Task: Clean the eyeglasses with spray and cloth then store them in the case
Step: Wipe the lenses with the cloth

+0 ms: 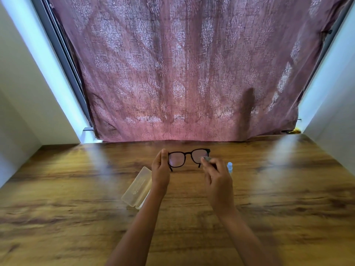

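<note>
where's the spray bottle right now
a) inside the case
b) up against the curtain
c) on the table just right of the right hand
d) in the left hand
c: the spray bottle stands on the table beside the right hand, which pinches the cloth against a lens of the eyeglasses; the left hand holds only the frame.

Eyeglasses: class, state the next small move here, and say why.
Probably rub the cloth across the lens it touches: the right hand pinches it against that lens, while the left hand holds the eyeglasses by the other end.
</note>
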Demonstrator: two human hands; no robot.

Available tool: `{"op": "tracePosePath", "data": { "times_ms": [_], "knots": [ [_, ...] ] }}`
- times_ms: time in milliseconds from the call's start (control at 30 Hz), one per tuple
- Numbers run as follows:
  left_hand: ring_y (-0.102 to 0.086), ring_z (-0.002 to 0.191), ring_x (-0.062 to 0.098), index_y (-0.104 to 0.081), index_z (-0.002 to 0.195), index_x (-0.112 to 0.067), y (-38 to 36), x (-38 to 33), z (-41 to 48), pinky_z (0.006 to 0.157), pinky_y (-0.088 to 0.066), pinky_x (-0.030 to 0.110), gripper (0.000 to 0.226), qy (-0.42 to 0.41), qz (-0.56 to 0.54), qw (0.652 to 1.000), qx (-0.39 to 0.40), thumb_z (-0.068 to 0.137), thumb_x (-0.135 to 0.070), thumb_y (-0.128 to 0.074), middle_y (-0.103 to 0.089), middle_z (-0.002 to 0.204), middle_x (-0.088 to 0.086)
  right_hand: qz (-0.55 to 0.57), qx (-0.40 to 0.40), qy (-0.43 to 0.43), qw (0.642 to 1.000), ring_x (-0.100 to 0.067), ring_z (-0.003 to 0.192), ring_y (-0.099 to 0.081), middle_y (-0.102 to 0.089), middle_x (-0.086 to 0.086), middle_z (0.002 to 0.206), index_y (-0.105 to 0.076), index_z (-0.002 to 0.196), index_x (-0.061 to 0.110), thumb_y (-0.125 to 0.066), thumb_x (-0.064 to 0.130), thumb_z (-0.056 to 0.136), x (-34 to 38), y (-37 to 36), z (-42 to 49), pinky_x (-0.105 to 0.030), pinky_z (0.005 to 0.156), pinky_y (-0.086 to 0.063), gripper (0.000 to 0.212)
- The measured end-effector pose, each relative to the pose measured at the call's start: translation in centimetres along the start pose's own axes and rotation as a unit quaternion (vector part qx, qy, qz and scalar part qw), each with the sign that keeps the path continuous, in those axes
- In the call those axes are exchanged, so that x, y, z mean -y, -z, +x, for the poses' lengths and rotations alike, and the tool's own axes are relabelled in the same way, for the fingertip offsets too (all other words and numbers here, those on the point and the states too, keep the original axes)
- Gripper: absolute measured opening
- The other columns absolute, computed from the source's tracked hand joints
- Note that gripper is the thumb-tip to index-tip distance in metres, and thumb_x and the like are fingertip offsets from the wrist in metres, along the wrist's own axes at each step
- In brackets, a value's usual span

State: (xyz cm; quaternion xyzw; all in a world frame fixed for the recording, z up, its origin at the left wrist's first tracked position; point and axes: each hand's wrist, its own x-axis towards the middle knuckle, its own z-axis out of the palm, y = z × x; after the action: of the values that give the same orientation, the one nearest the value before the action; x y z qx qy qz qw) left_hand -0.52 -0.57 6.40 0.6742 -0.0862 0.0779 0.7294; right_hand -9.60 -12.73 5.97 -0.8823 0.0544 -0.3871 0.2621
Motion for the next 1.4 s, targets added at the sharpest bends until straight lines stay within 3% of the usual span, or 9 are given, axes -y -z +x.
{"op": "tracePosePath", "data": {
  "times_ms": [100, 200, 367, 500, 767, 867, 967, 1300, 1400],
  "knots": [
    [-0.033, 0.058, 0.007, -0.039, 0.066, -0.012, -0.1, -0.2, -0.2, 0.052, -0.032, 0.011, 0.034, -0.002, -0.008, 1.0, 0.008, 0.099, -0.016, -0.032, -0.032, 0.065, 0.007, -0.009, -0.028, -0.022, 0.999, -0.014, 0.085, -0.054, -0.058, -0.01, 0.091, -0.062, 0.114, -0.002, -0.061, -0.008, 0.081, -0.5, 0.1, 1.4, -0.01, 0.079, -0.036, 0.034],
    [-0.033, 0.053, -0.001, -0.039, 0.066, -0.011, -0.5, -0.6, -0.4, 0.053, -0.033, 0.01, 0.034, -0.014, 0.0, 1.0, 0.008, 0.099, -0.014, -0.032, -0.033, 0.064, 0.004, -0.001, -0.017, -0.007, 1.0, -0.021, 0.088, -0.058, -0.058, -0.009, 0.095, -0.06, 0.117, -0.001, -0.059, -0.008, 0.082, 0.5, -0.5, 2.0, -0.027, 0.079, -0.05, 0.036],
    [-0.032, 0.064, 0.022, -0.044, 0.072, -0.005, -0.1, -0.4, -0.2, 0.053, -0.032, 0.013, 0.032, -0.022, 0.009, 1.0, 0.012, 0.099, -0.016, -0.032, -0.037, 0.069, 0.014, -0.003, 0.007, 0.032, 0.999, -0.013, 0.087, -0.054, -0.057, -0.006, 0.092, -0.062, 0.116, 0.001, -0.064, -0.006, 0.078, 0.5, -0.4, -0.2, -0.019, 0.081, -0.048, 0.039],
    [-0.031, 0.063, 0.021, -0.043, 0.071, -0.006, 0.1, -0.4, -0.4, 0.053, -0.032, 0.012, 0.032, -0.023, 0.017, 1.0, 0.008, 0.099, -0.016, -0.033, -0.035, 0.068, 0.012, -0.005, -0.027, -0.016, 0.999, 0.001, 0.084, -0.04, -0.056, -0.007, 0.089, -0.063, 0.113, -0.001, -0.063, -0.006, 0.081, -1.0, 0.3, 0.6, -0.008, 0.077, -0.035, 0.033],
    [-0.031, 0.06, 0.01, -0.039, 0.066, -0.013, -0.2, -0.8, -0.6, 0.052, -0.032, 0.011, 0.034, -0.018, 0.022, 1.0, 0.002, 0.099, -0.016, -0.033, -0.033, 0.064, 0.003, -0.024, 0.002, 0.036, 0.999, -0.009, 0.086, -0.044, -0.058, -0.008, 0.089, -0.062, 0.115, -0.002, -0.066, -0.009, 0.076, 1.3, -1.2, 0.4, -0.014, 0.085, -0.035, 0.04],
    [-0.029, 0.061, 0.012, -0.038, 0.067, -0.011, 0.3, -0.5, -0.5, 0.052, -0.03, 0.012, 0.034, -0.015, 0.024, 1.0, 0.007, 0.099, -0.018, -0.033, -0.031, 0.064, 0.004, -0.026, 0.008, 0.021, 0.999, -0.015, 0.083, -0.052, -0.057, -0.008, 0.088, -0.062, 0.114, 0.0, -0.067, -0.01, 0.075, 0.3, -0.7, 0.0, -0.012, 0.075, -0.041, 0.041],
    [-0.028, 0.06, 0.012, -0.04, 0.069, -0.009, 0.3, -0.6, -0.5, 0.051, -0.03, 0.012, 0.032, -0.01, 0.023, 1.0, 0.007, 0.099, -0.018, -0.033, -0.03, 0.064, 0.003, -0.024, -0.023, -0.015, 0.999, -0.013, 0.082, -0.051, -0.058, -0.011, 0.087, -0.063, 0.113, -0.002, -0.063, -0.013, 0.076, -0.7, -0.3, 1.1, -0.004, 0.078, -0.031, 0.038],
    [-0.03, 0.061, 0.013, -0.04, 0.067, -0.01, 0.4, -0.9, -0.6, 0.053, -0.032, 0.011, 0.034, -0.009, 0.007, 1.0, -0.004, 0.099, -0.019, -0.034, -0.032, 0.065, 0.005, -0.008, 0.017, 0.007, 1.0, -0.015, 0.085, -0.055, -0.058, -0.007, 0.092, -0.061, 0.117, 0.002, -0.063, -0.004, 0.081, 0.4, -0.6, -0.3, -0.018, 0.081, -0.05, 0.036],
    [-0.029, 0.063, 0.014, -0.041, 0.07, -0.008, 0.5, -0.8, -0.6, 0.054, -0.032, 0.011, 0.032, -0.007, 0.008, 1.0, -0.001, 0.099, -0.018, -0.034, -0.032, 0.067, 0.007, -0.004, -0.018, -0.024, 1.0, -0.009, 0.085, -0.051, -0.058, -0.01, 0.09, -0.062, 0.115, -0.001, -0.061, -0.009, 0.081, -0.5, -0.2, 0.5, -0.002, 0.084, -0.035, 0.035]
  ]
}}
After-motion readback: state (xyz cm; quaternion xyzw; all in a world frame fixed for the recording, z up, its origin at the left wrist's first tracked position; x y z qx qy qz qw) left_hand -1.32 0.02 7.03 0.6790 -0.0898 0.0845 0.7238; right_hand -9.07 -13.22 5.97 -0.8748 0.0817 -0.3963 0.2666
